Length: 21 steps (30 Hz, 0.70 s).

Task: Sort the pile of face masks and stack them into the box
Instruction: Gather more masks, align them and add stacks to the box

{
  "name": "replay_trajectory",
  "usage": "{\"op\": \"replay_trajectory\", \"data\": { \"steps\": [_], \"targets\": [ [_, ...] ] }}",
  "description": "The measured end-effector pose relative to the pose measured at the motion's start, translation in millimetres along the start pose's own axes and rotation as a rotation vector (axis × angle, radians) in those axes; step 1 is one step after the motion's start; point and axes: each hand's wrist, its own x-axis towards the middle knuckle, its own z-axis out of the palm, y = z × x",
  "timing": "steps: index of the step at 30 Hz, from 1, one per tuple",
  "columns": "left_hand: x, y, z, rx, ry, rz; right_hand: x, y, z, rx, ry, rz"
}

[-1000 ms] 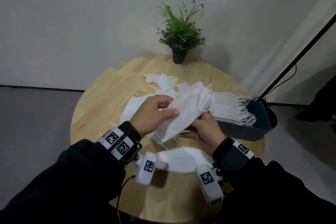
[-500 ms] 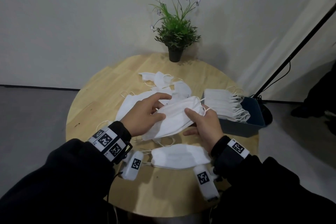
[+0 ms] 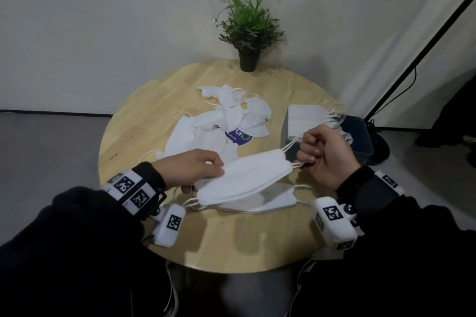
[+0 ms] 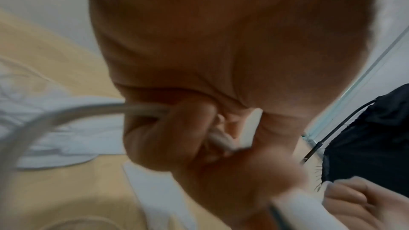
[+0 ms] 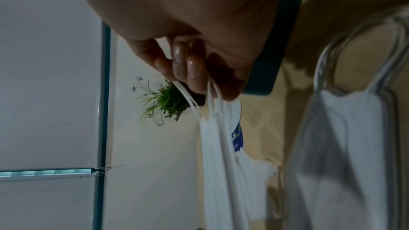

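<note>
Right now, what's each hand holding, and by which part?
One folded white mask, stretched between both hands. The right hand grips its ear loops; the left hand pinches the opposite end.

Black sleeves [image 3: 77,252], white wrist cams [image 3: 168,225] (w/ tags)

Pile [image 3: 221,121] left of box [image 3: 360,136]

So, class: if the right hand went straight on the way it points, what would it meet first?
Probably the stack of masks in the box. The right hand, gripping the ear loops of the held mask, points that way; depth is unclear.
</note>
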Motion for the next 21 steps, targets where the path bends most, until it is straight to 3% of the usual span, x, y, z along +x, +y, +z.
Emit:
{"op": "replay_trajectory", "data": {
  "steps": [3,6,10,13,21],
  "targets": [
    [-2,9,-5,-0.068,0.016,0.037,-3,-5,-22,-0.172,0.062,-0.066],
    [-4,13,-19,-0.31,0.075,0.062,-10,-7,-43,-0.439,0.125,-0.094],
    [-6,4,-36,-0.554,0.179,0.038,-19,-3,-65,-0.788,0.141,-0.04],
    [-8,-13,-38,-0.438,0.219,-0.063,-18,4,-74,-0.922,0.174,0.029],
    [-11,-38,-6,-0.278,0.059,-0.231,-13,18,-75,-1.122,0.187,0.143]
  ]
}}
